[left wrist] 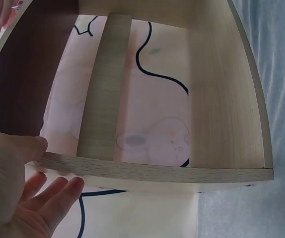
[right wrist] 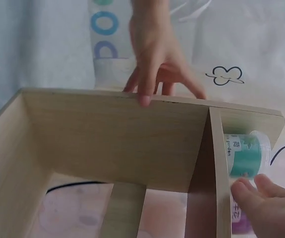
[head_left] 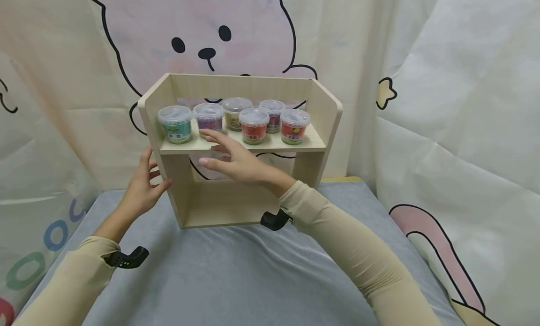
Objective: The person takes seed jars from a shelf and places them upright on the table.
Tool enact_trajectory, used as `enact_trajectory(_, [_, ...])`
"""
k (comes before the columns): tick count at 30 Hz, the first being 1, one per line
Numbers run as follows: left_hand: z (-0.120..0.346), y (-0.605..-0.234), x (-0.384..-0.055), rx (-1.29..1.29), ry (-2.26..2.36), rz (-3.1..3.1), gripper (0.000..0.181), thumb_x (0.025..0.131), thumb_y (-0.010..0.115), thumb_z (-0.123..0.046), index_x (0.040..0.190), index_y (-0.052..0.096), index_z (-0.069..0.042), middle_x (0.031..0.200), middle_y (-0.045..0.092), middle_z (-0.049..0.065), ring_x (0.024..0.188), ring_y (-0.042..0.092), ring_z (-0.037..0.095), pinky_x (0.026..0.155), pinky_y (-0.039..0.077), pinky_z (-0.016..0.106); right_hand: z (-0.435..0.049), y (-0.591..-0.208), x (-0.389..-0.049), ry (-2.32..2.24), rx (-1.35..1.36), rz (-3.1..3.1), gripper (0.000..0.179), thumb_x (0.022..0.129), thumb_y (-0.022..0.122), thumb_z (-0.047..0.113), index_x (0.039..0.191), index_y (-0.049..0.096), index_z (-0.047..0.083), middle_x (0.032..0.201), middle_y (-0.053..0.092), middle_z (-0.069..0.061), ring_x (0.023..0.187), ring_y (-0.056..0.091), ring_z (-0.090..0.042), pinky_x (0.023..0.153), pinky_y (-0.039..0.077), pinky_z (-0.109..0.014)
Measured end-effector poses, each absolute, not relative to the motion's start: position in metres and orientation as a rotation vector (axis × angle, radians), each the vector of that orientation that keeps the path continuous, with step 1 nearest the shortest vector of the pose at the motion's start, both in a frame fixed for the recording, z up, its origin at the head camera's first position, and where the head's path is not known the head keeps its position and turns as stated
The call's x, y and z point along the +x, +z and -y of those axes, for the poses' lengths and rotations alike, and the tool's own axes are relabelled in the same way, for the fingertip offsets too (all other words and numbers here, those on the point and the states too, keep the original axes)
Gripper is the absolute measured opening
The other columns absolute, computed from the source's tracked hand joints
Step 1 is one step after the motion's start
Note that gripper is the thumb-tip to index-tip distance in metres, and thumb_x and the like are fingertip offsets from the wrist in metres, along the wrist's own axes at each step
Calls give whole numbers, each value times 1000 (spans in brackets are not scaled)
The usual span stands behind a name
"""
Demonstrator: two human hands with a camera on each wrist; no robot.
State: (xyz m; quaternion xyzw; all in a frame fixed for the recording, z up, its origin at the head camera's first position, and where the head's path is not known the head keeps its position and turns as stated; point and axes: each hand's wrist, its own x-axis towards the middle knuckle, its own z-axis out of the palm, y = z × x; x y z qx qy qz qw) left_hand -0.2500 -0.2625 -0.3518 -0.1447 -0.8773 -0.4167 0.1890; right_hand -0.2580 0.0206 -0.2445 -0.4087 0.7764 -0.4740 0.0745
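Note:
A pale wooden two-level shelf (head_left: 181, 190) stands on the table. My left hand (head_left: 143, 187) holds its left side panel (left wrist: 157, 171), thumb at the front edge and fingers along the outer face. My right hand (head_left: 238, 159) is in front of the upper board, fingers extended and spread, with nothing held. Its fingertips overlap the lower part of a purple clear-lidded cup (head_left: 209, 122). Left of that stands a teal cup (head_left: 177, 129), also seen in the right wrist view. Red cups (head_left: 254, 131) and others line the same board, all upright with lids on.
Blue-grey cloth (head_left: 236, 279) covers the table. The shelf's lower level has a wooden bottom board (head_left: 228, 204). Behind the shelf hangs a curtain (head_left: 337, 44) with a cartoon bear, and another pale curtain (head_left: 464, 105) hangs at the right.

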Motion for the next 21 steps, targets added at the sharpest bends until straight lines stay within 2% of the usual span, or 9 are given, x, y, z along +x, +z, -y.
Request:
enact_trajectory(4, [262, -352, -250, -422, -1188, 2456, 97, 95, 63, 0, 162, 0, -26, 143, 46, 38, 121, 54, 63, 86, 51, 73, -8, -237, -264, -1516, -1158, -2271, 67, 103, 55, 23, 162, 23, 20, 165, 30, -15, 152, 36, -32, 123, 35, -44])
enact_trajectory(9, [262, -353, -249, -432, -1194, 2460, 97, 95, 63, 0, 162, -1, -27, 144, 46, 39, 120, 54, 64, 85, 51, 73, 7, -231, -270, -1545, -1034, -2225, 68, 104, 53, 32, 162, 18, 32, 169, 24, -7, 156, 27, -19, 124, 33, -48])
enact_trajectory(12, [263, -353, -247, -430, -1182, 2470, 97, 95, 62, 2, 162, -3, -27, 144, 45, 40, 121, 53, 64, 85, 52, 73, 19, -230, -275, -1562, -966, -2223, 73, 102, 55, 38, 162, 14, 37, 169, 23, -3, 156, 25, -14, 124, 33, -47])
enact_trajectory(21, [261, -351, -246, -445, -1174, 2484, 99, 95, 61, 3, 162, -4, -28, 145, 43, 41, 122, 52, 65, 84, 52, 74, 44, -220, -284, -1592, -770, -2287, 83, 98, 60, 44, 162, 8, 39, 170, 20, 4, 156, 26, -15, 125, 30, -47])
